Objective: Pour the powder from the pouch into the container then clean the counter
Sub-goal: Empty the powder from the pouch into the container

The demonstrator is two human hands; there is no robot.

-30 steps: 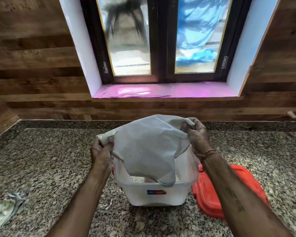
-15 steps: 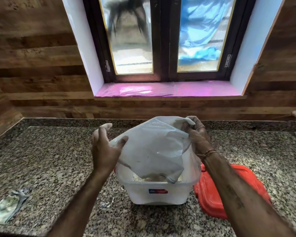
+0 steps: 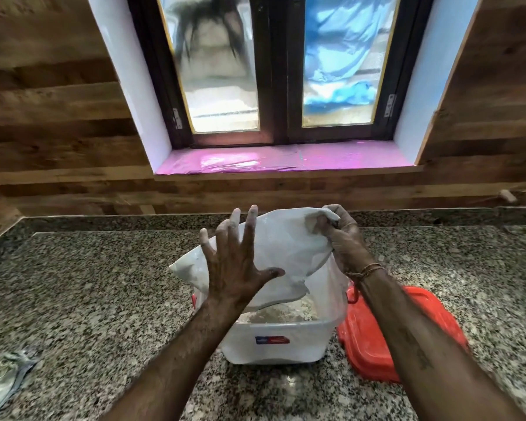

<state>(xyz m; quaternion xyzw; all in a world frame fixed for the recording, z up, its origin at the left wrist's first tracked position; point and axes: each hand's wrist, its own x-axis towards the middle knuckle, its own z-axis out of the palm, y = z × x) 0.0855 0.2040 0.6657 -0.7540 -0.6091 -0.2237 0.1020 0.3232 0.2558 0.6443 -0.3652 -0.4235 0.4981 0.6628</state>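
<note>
Note left hand [image 3: 236, 268] moved off corner, fingers [image 3: 249, 229] spread against limp, light pouch [image 3: 289, 247]; right hand [image 3: 343, 238] pinching top corner. Grip corners over container [image 3: 274, 344].

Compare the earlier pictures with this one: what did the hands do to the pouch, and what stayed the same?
The left hand let go of the pouch corner it gripped, and now lies spread open across the pouch's side. The right hand still pinches the upper corner, the pouch mouth down over the container. Container, red lid and cloth have not moved.
</note>
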